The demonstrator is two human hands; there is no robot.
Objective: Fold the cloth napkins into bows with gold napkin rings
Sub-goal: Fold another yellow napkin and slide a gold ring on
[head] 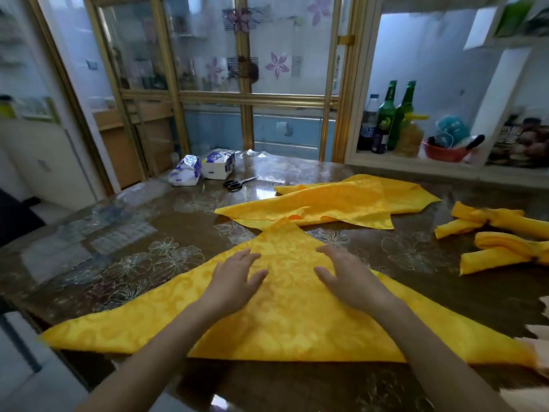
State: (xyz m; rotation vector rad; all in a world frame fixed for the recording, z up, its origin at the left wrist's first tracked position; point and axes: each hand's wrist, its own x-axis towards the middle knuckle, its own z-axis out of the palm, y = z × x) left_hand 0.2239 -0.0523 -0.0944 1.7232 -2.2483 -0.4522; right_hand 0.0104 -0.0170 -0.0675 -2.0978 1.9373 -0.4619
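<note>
In the lower middle of the frame a yellow napkin [285,316] lies flat on the table [133,263], folded into a wide triangle with its tip pointing toward the upper middle of the frame. Both hands rest on it with straight, relaxed fingers, palms down, and they grasp nothing. The left hand [234,278] presses the cloth a little left of the centre, and the right hand [347,275] presses it a little right of the centre; the two hands are apart from each other.

Above the triangle, in the middle of the frame, a second yellow cloth [332,203] lies loose and wrinkled, and the tip of the napkin touches its near edge. At the right edge of the frame there are two folded bows [499,239] of the same yellow cloth, one above the other. I cannot tell whether rings hold them.

In the upper middle part of the table lie black scissors [237,184], and just left of them stand two tissue packs [205,168]. At the upper right, green bottles [395,117] stand on a shelf.
</note>
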